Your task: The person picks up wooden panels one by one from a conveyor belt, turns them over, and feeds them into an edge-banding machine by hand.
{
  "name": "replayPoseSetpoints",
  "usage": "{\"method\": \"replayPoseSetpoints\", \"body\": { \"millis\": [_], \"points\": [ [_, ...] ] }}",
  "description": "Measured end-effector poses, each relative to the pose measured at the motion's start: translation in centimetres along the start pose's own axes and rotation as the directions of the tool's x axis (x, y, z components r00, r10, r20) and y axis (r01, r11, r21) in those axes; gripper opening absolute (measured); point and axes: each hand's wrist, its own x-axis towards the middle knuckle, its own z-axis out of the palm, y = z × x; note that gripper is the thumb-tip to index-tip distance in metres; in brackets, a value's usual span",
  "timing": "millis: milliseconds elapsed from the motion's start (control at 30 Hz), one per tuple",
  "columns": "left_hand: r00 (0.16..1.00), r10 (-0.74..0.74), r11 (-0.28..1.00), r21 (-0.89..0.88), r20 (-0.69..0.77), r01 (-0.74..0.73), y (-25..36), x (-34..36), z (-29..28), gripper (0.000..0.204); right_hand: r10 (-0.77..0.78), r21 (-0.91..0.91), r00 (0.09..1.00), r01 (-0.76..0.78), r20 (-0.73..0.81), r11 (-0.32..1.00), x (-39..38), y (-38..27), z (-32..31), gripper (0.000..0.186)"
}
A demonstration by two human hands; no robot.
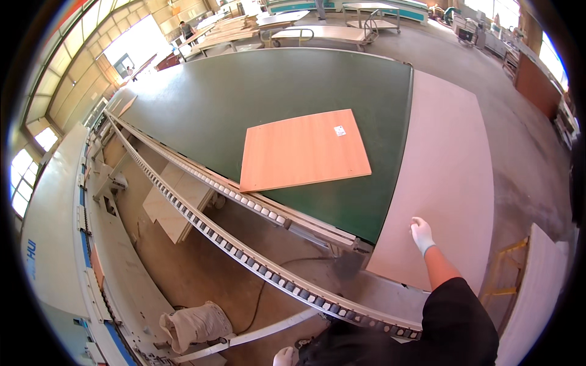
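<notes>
My right hand (421, 235), in a white glove, is over a long pale board (447, 171) on the right, its fingers curled with nothing visible in them. My gloved left hand (283, 357) is low at the bottom edge, fingers curled; what they hold, if anything, is hidden. An orange wood-grain panel (302, 152) with a white label lies on the green belt table (183, 97), its near left corner by the table's rail. A narrow roller rail (195, 216) runs diagonally in front of that table.
A long pale machine (52, 201) lines the left. Stacked boards (174, 201) and a pale sack (192, 326) are low between. At right a board leans by a yellow frame (510, 256). Behind are carts (317, 33), timber and a person (186, 30).
</notes>
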Motion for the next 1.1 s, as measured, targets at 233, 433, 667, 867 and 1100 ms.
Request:
{"method": "replayPoseSetpoints", "body": {
  "millis": [233,433,667,867,1100],
  "points": [
    [0.999,-0.046,0.999,-0.016,0.007,0.046,0.8,-1.3,0.3,0.037,0.027,0.044,0.997,-0.03,0.072,0.999,7.7,-1.4,0.5,0.035],
    [0.999,0.004,0.996,0.09,-0.045,0.0,-1.9,-1.1,0.1,0.04,-0.018,0.091,0.997,0.025,-0.074,0.996,13.5,-2.3,-0.2,0.047],
    [0.984,0.157,0.976,0.166,-0.086,-0.142,-6.6,-1.2,0.6,0.034,0.235,0.293,0.959,-0.182,-0.157,0.939,11.4,-6.0,0.2,0.039],
    [0.979,0.128,0.956,0.281,-0.158,-0.08,-5.4,-1.2,1.3,0.04,0.308,0.358,0.951,-0.28,-0.022,0.891,7.4,0.6,-2.5,0.031],
    [0.988,0.104,0.945,0.321,-0.116,-0.062,0.0,-2.1,1.6,0.044,0.285,0.698,0.934,-0.35,0.214,0.624,4.3,-0.3,-5.2,0.048]
  ]
}}
